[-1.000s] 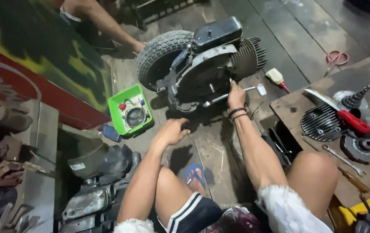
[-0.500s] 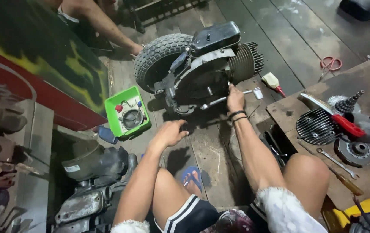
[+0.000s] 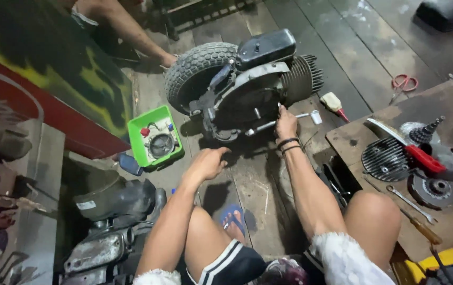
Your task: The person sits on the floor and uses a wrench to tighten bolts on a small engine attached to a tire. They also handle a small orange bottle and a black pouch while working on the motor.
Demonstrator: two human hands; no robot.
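Since half a second ago, little has shifted: both hands keep their places. At far left, a green tray (image 3: 154,138) of small parts sits on the wooden floor (image 3: 258,184). Near it, the left hand (image 3: 205,164) hovers low over the boards, fingers loosely curled and empty. Farther off lies the engine (image 3: 247,89) with its knobby tire (image 3: 194,74), on its side on the floor. It looks heavy, rigid and probably greasy; the casing edge and tire seem the surest holds. The right hand (image 3: 285,122) is closed on a metal wrench (image 3: 282,122) against the casing. On the right tabletop (image 3: 448,221) rests a finned cylinder head (image 3: 385,158).
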